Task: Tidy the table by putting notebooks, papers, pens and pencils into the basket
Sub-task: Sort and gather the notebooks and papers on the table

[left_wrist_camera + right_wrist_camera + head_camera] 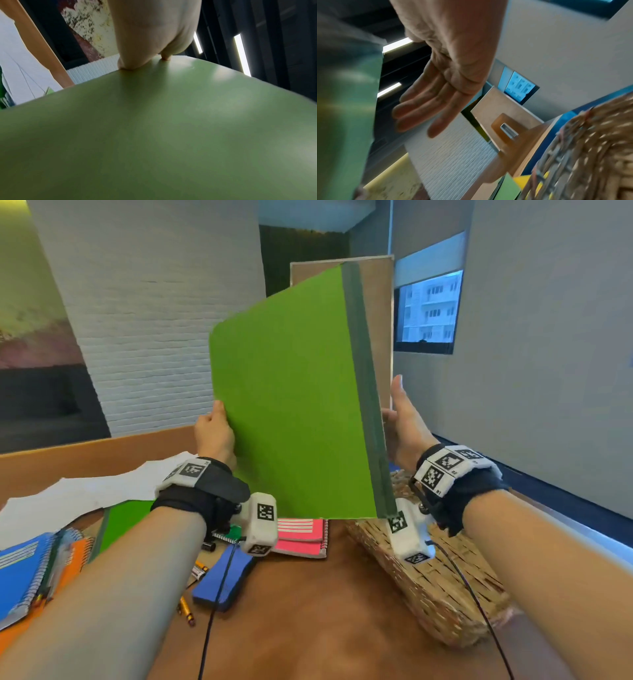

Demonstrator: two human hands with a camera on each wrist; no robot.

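1. At the far left of the table (308, 611), a blue spiral notebook (20, 570) is lying over an orange one (73, 559), with white paper sheets (113, 484) spreading out behind them.
2. A blue eraser block (224, 580) is sitting near the table's middle, with pencils (186, 609) lying just beside it and a pink striped notebook (301, 537) resting behind it.
3. The left hand (214, 433) is gripping the left edge of a green notebook (291, 405), thumb pressing on the near cover; the other fingers are going behind it and I cannot tell how they lie.
4. The green notebook is being held upright and a little tilted in the air, its dark spine toward the right, its lower corner hanging over the woven basket (435, 587).
5. The right hand (402, 426) is standing flat beside the spine with its fingers (419, 108) straight and together; whether they are touching the book, I cannot tell.
6. The basket is standing at the table's right side.
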